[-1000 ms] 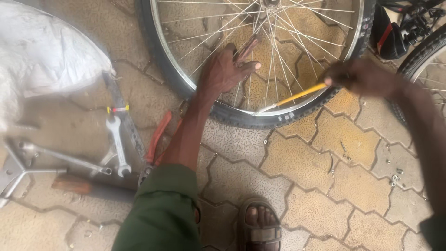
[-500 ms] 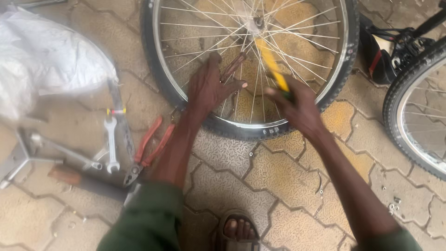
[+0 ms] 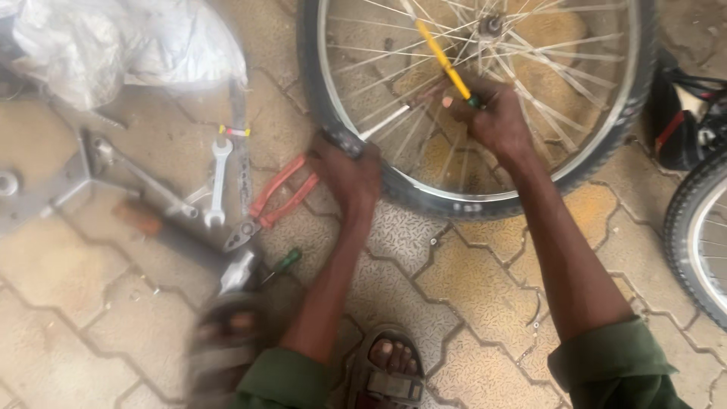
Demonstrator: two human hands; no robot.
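Observation:
A bicycle wheel [image 3: 606,144] with a black tyre and metal spokes lies flat on the paving. My left hand [image 3: 350,173] grips the tyre at its near left edge. My right hand [image 3: 492,113] is closed around a yellow-handled screwdriver [image 3: 443,59], whose shaft points up and left across the spokes toward the hub [image 3: 491,26]. My sandalled feet [image 3: 390,371] are at the bottom of the view.
Red-handled pliers [image 3: 274,197], a silver wrench [image 3: 217,182], a green-handled screwdriver [image 3: 282,265] and a metal frame tool [image 3: 98,170] lie left of the wheel. A white plastic sheet [image 3: 113,38] is at top left. A second bicycle wheel [image 3: 693,235] and a black bag stand at the right.
My left hand moved from inside the spokes down to the tyre's left edge. My right hand shifted up and right with the yellow screwdriver. The view swung right.

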